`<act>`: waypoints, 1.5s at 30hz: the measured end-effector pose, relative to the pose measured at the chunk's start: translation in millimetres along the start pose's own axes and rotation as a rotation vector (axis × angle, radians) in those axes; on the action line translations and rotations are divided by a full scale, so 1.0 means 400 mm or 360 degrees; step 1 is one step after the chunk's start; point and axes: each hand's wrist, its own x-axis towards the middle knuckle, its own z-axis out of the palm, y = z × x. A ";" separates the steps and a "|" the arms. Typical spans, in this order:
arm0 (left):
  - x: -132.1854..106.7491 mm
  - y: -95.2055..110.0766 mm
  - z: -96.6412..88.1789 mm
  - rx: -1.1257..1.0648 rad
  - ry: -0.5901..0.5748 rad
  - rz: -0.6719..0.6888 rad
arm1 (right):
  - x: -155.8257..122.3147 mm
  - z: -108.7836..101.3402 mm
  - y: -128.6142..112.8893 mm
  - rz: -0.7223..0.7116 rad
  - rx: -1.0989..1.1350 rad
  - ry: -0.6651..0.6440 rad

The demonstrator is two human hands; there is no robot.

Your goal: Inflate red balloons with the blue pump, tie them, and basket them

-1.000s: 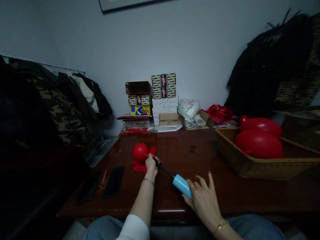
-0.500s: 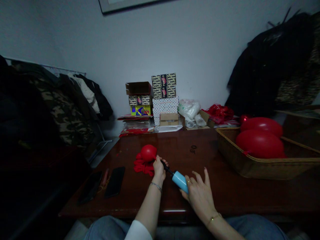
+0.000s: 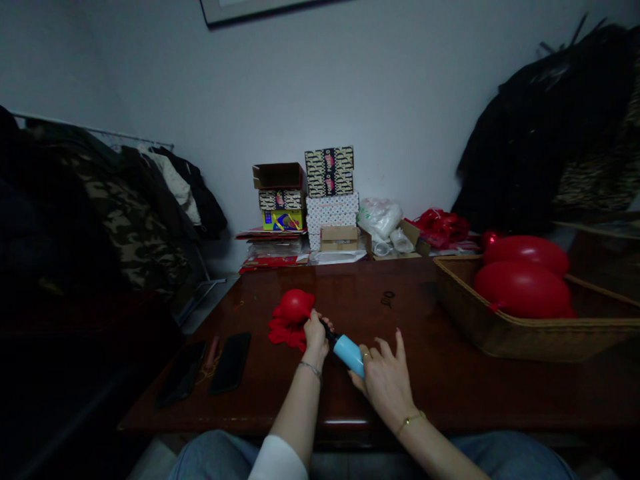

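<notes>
A small, partly inflated red balloon (image 3: 296, 306) points away from me at the middle of the table. My left hand (image 3: 316, 333) is closed round its neck and the black nozzle end of a hand balloon pump. The pump's light-blue barrel (image 3: 349, 355) slants down to the right, and its rear end is covered by my right hand (image 3: 386, 377). That hand grips the barrel with thumb and some fingers, while others stretch out. Flat red balloons (image 3: 286, 335) lie in a pile under and beside the inflated one.
At right, a wicker basket (image 3: 530, 339) holds large red balloons (image 3: 523, 290). Two dark phones (image 3: 231, 362) lie at left, beside a small reddish stick (image 3: 212, 352). Black loops (image 3: 387, 299) rest mid-table. Stacked boxes (image 3: 330, 172) and plastic bags (image 3: 380, 217) line the back.
My right hand has pushed the blue barrel up and left toward my left hand, so less of the black shaft shows. The left hand keeps its hold on the balloon neck.
</notes>
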 end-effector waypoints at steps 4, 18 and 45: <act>0.020 0.031 -0.009 -0.0024 0.0041 0.0005 | -0.027 -0.016 0.022 -0.0010 0.0044 -0.0036; 0.032 0.056 -0.007 0.0009 0.0030 0.0017 | -0.083 -0.028 0.057 0.0046 0.0118 -0.0041; 0.036 0.053 -0.018 0.0023 -0.0004 0.0038 | -0.050 -0.008 0.029 0.0019 0.0094 0.0017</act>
